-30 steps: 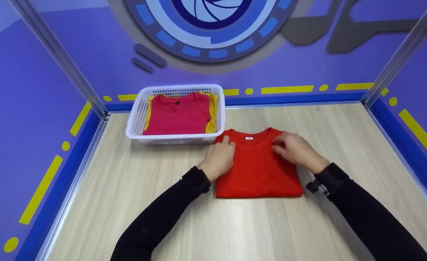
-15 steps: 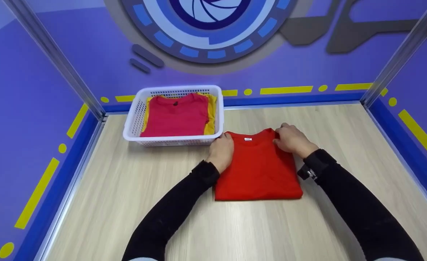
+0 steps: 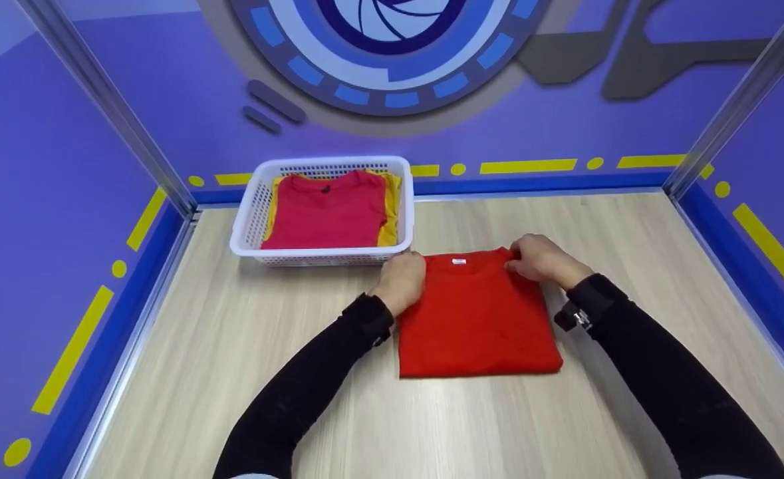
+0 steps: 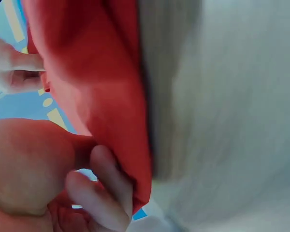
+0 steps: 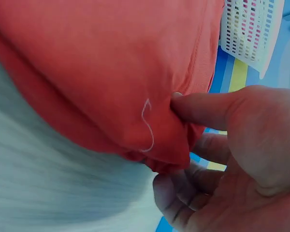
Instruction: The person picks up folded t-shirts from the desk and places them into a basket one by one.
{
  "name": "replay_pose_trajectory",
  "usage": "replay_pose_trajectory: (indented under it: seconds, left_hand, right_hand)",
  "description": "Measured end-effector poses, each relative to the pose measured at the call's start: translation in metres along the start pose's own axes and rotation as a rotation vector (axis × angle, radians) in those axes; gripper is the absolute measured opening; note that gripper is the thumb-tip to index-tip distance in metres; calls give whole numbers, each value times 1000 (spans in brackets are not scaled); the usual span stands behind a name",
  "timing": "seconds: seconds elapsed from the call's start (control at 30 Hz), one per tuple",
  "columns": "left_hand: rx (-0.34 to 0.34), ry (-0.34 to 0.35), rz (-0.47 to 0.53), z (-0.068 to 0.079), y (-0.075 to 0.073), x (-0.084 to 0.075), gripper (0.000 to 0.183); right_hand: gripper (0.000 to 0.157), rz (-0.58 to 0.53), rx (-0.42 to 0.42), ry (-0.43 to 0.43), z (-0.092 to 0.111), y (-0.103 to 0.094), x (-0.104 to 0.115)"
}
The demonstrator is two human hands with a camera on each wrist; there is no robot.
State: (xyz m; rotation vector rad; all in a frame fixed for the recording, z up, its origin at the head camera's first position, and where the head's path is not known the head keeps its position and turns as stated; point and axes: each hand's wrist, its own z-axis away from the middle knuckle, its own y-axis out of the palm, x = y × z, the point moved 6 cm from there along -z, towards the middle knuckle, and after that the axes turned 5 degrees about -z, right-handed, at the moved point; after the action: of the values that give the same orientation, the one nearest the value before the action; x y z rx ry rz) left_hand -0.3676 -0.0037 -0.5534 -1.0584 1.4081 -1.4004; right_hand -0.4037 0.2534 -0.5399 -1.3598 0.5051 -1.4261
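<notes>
A folded red T-shirt (image 3: 478,319) lies on the table with its collar and white label toward the back wall. My left hand (image 3: 401,278) grips its far left corner; in the left wrist view the thumb and curled fingers (image 4: 99,198) close around the red cloth. At the far right corner my right hand (image 3: 543,259) pinches the fabric. The right wrist view shows the thumb (image 5: 198,105) on top of the T-shirt and the other fingers beneath its edge. A loose white thread (image 5: 149,126) lies on the cloth there.
Against the back wall stands a white plastic basket (image 3: 247,216) holding a folded pink-red shirt (image 3: 328,213) on top of yellow cloth (image 3: 392,206). It is close to my left hand. Blue printed panels enclose the wooden table (image 3: 232,346) at the back and sides.
Both hands have moved from lying over the T-shirt's shoulders to gripping its far corners. The T-shirt has shifted slightly toward me, and its collar edge looks straighter.
</notes>
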Motion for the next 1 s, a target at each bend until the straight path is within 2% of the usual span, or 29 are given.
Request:
replay_pose_trajectory:
  seconds: [0.07, 0.17, 0.33, 0.47, 0.67, 0.73, 0.83, 0.93, 1.0]
  left_hand:
    - [14, -11, 59, -4, 9, 5, 12]
    - [28, -21, 144, 1, 8, 7, 17]
    - [71, -41, 236, 24, -14, 7, 17]
    - [21, -7, 255, 36, -28, 8, 16]
    - [-67, 104, 276, 47, -57, 10, 15]
    - [-77, 125, 295, 49, -66, 14, 17]
    - [-77, 130, 364, 48, -78, 23, 29]
    - [-64, 106, 466, 48, -89, 34, 38]
    - [-56, 91, 536, 49, -97, 41, 35]
  right_hand:
    - [24, 7, -16, -10, 2, 0, -1]
    - [25, 2, -24, -15, 7, 0, -3]
    - [22, -81, 24, -16, 18, -4, -4]
    - [21, -133, 49, -44, 28, -15, 1]
    - [18, -150, 63, -71, 44, -35, 10]
    - [18, -145, 45, -91, 50, -42, 14]
    - [18, -139, -9, -124, 60, -55, 23]
    - [17, -136, -57, -151, 71, -67, 35]
    - [16, -123, -82, -175, 78, -74, 43]
